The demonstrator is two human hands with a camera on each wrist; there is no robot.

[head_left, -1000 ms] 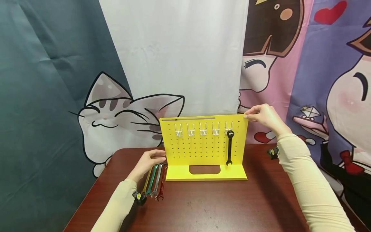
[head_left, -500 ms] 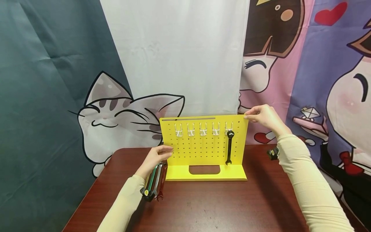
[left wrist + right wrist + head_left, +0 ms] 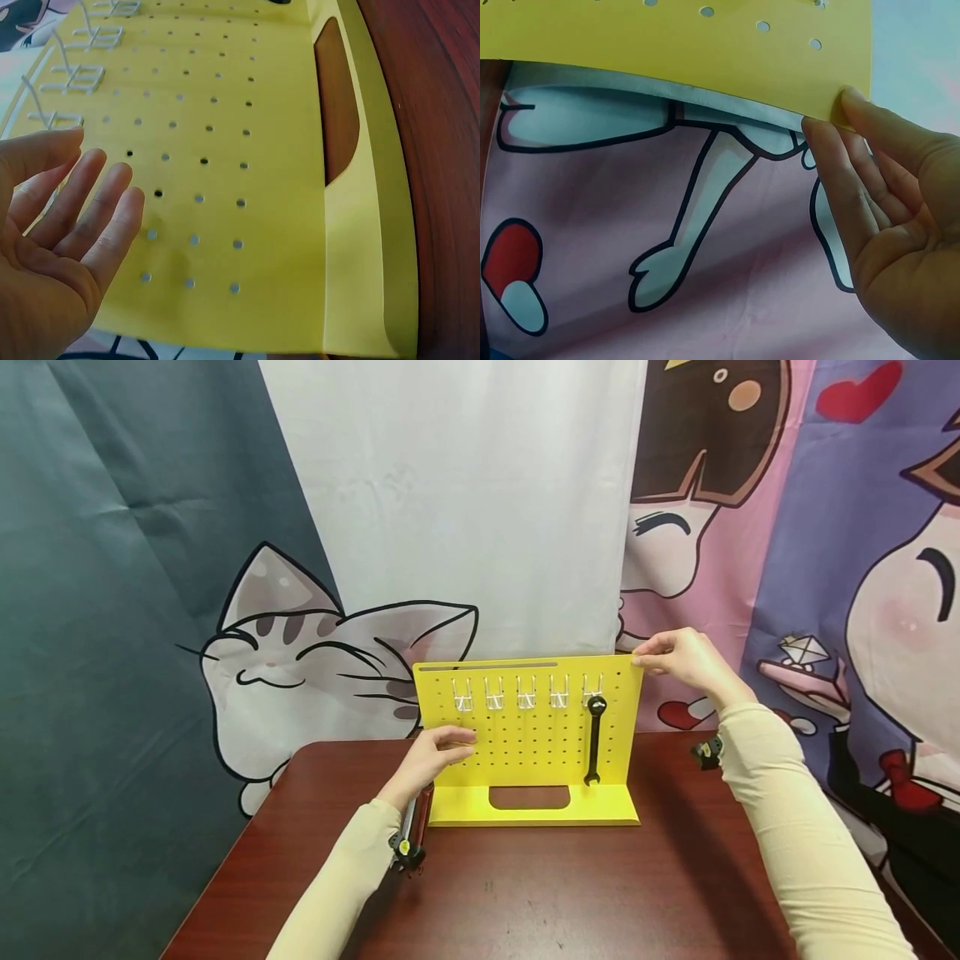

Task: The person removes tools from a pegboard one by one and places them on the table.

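Observation:
A yellow pegboard (image 3: pixel 540 774) stands upright on its flat foot. My right hand (image 3: pixel 686 664) pinches its upper right corner; in the right wrist view the thumb and index finger of that hand (image 3: pixel 907 202) meet across the board's edge. My left hand (image 3: pixel 431 760) hovers before the lower left of the board. Its fingers are loosely bent and hold nothing, as the left wrist view of the hand (image 3: pixel 67 232) confirms. From the rightmost of several white hooks (image 3: pixel 527 700) hangs a black wrench (image 3: pixel 595 739). A red wrench (image 3: pixel 422 818) and others lie partly hidden behind my left forearm.
A reddish-brown table (image 3: pixel 525 893) carries the board, and its left edge runs diagonally. Close behind hangs a printed fabric backdrop (image 3: pixel 480 510) with cartoon figures. The board's foot (image 3: pixel 600 814) has a cut-out in its middle.
My left hand has moved right and slightly up, from beside the board's left edge to in front of it. Its forearm now covers more of the loose wrenches. The right hand keeps its place.

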